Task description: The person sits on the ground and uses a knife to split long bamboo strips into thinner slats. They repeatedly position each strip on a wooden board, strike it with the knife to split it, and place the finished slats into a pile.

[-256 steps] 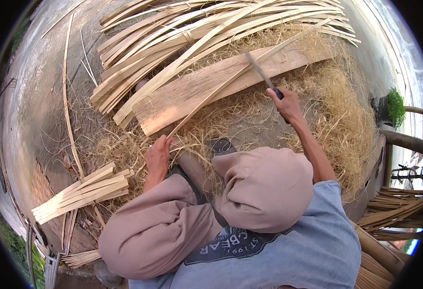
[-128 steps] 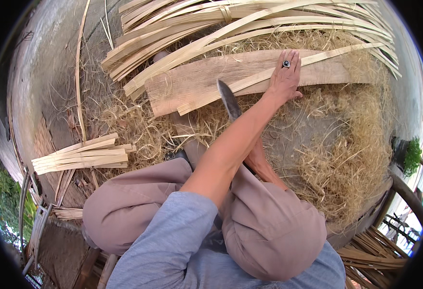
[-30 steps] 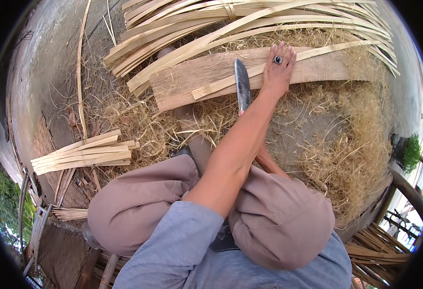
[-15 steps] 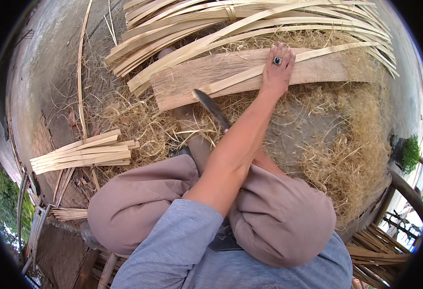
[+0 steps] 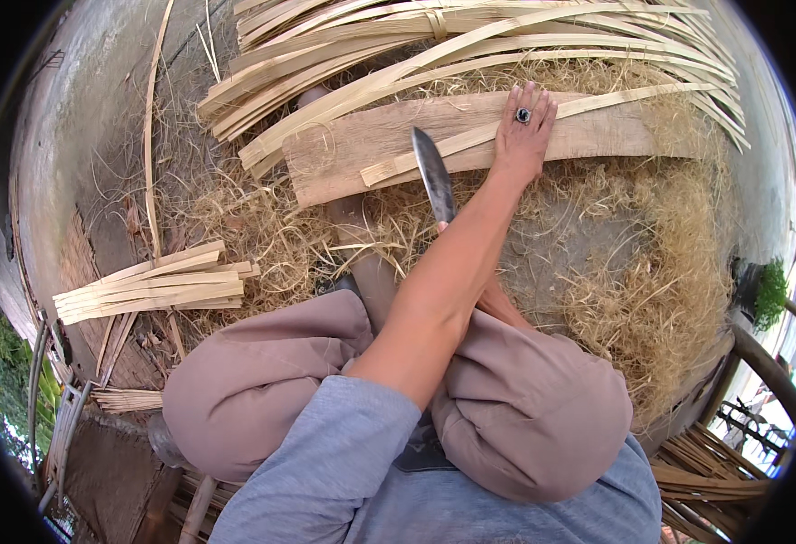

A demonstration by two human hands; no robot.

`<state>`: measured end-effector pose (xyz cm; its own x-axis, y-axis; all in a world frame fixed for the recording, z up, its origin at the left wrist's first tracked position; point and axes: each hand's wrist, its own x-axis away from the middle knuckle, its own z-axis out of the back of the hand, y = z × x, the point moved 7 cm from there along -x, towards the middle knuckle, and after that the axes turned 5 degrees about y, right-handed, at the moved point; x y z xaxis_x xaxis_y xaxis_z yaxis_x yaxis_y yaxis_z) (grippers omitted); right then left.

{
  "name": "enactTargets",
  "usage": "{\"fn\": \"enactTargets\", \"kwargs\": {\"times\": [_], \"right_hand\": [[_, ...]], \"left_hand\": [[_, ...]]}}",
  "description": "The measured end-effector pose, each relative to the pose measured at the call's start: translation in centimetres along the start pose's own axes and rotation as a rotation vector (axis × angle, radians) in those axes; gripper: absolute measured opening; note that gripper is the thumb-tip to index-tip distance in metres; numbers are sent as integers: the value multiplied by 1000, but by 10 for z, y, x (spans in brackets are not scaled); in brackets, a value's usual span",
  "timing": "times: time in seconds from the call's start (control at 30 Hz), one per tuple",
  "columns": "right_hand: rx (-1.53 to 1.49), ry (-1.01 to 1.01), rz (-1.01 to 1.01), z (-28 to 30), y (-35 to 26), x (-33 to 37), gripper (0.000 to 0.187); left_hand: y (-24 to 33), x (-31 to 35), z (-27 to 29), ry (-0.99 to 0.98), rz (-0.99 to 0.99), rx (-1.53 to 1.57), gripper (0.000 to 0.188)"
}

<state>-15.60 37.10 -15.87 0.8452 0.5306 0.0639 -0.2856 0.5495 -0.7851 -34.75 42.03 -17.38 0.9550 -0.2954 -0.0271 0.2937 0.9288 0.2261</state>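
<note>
My left hand (image 5: pixel 523 143), with a dark-stoned ring on one finger, lies flat with its fingers stretched out over a pale split bamboo strip (image 5: pixel 387 170). It presses the strip against a wide wooden board (image 5: pixel 353 136). Below the left forearm, my right hand (image 5: pixel 442 227) is closed on a knife; only a bit of a finger shows, and the handle is hidden. The knife's dark blade (image 5: pixel 434 177) points up and overlaps the strip near its left end. Whether the blade touches the strip, I cannot tell.
Many long strips (image 5: pixel 398 50) lie bundled beyond the board. A short bundle (image 5: pixel 158 286) rests at the left. Curly shavings (image 5: pixel 643 299) cover the ground around the board, and more strips (image 5: pixel 715 480) are at the lower right. My bent knees (image 5: pixel 534 408) are close below.
The knife has swung up and to the right, its tip moving from the strip's left end to above it. My left hand, the strip and the board stay nearly still.
</note>
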Motion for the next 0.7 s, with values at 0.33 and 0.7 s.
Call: {"fn": "enactTargets", "kwargs": {"times": [0.33,0.7], "right_hand": [[26,-11,38,-1,1,-4,56],[42,-5,71,-4,-9,0,60]], "left_hand": [[-4,3,-1,27,12,19,118],[-2,2,4,-16,1,4,119]]}}
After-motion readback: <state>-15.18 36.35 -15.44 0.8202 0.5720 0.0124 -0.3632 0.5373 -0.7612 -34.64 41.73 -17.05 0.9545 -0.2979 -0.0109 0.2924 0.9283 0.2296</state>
